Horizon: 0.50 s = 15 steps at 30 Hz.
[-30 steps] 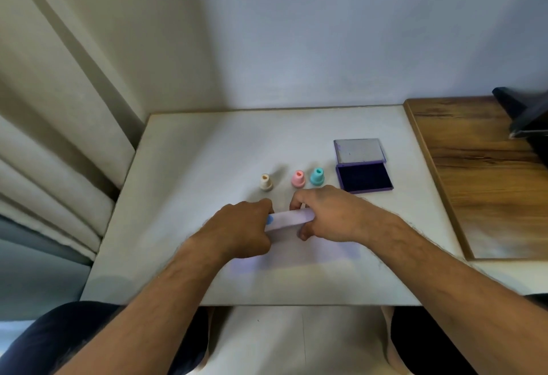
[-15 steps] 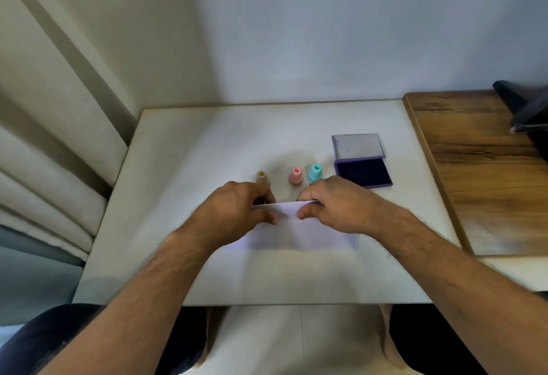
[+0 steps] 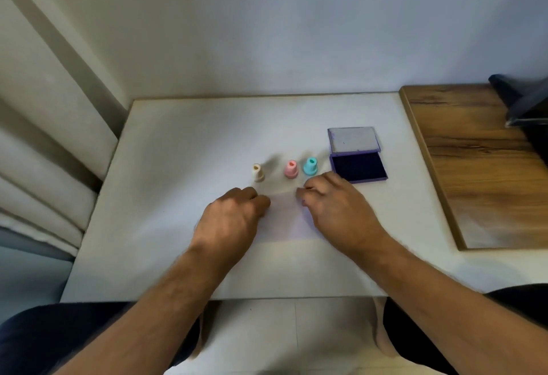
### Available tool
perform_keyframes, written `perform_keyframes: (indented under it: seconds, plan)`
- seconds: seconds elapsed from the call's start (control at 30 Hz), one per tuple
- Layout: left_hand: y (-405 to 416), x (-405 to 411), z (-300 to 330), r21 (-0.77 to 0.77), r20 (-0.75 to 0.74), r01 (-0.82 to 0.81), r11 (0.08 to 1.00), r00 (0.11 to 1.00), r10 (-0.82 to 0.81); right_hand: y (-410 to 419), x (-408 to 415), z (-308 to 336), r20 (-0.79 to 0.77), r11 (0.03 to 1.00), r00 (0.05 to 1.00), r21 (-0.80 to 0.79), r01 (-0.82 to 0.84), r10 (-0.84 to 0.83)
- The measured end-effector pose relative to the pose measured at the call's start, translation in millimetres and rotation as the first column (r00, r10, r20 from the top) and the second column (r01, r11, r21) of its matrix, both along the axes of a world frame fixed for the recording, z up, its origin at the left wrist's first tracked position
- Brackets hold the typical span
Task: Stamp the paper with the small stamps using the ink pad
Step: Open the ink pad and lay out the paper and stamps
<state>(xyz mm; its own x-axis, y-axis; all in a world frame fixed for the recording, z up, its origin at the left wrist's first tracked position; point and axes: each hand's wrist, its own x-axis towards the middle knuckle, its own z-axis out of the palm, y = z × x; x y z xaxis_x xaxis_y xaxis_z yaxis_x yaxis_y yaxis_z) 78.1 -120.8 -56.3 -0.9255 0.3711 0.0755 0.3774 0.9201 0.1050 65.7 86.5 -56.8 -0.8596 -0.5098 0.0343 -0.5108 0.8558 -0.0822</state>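
Unfolded since the earlier frames, the paper point(image 3: 284, 217) now lies flat at frame centre, pinned between the left hand point(image 3: 229, 220) and right hand point(image 3: 335, 208), both loosely curled and holding nothing. Beyond, the beige stamp point(image 3: 258, 172), pink stamp point(image 3: 291, 168) and teal stamp point(image 3: 310, 166) stand untouched beside the open ink pad point(image 3: 357, 167); no inking or stamping appears done yet.

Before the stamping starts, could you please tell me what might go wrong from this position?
1. The right hand sits close in front of the teal stamp and the open ink pad; a careless reach could knock the stamp over or smear ink on the fingers.
2. The paper is pale on a pale table, its edges hard to see, so a print might land off the sheet.
3. If the left hand lets go, the sheet may shift under a stamp.
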Motion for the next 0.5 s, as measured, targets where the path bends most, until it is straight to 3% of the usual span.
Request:
perform_keyframes:
  seconds: [0.07,0.17,0.5]
  plan:
    - [0,5,-1,-0.034,0.032,-0.002,0.999,0.999,0.003,-11,14,-6,-0.022,0.999,0.999,0.041,-0.029,0.03]
    - [2,10,0,-0.073,0.062,-0.023,0.997,0.998,0.027,-29,31,-19,0.117,1.0,0.993,0.019,0.021,-0.023]
    - [4,19,0,-0.212,0.077,-0.213,0.954,0.969,0.233,15,26,-17,0.226,0.946,0.92,0.028,0.323,-0.32]
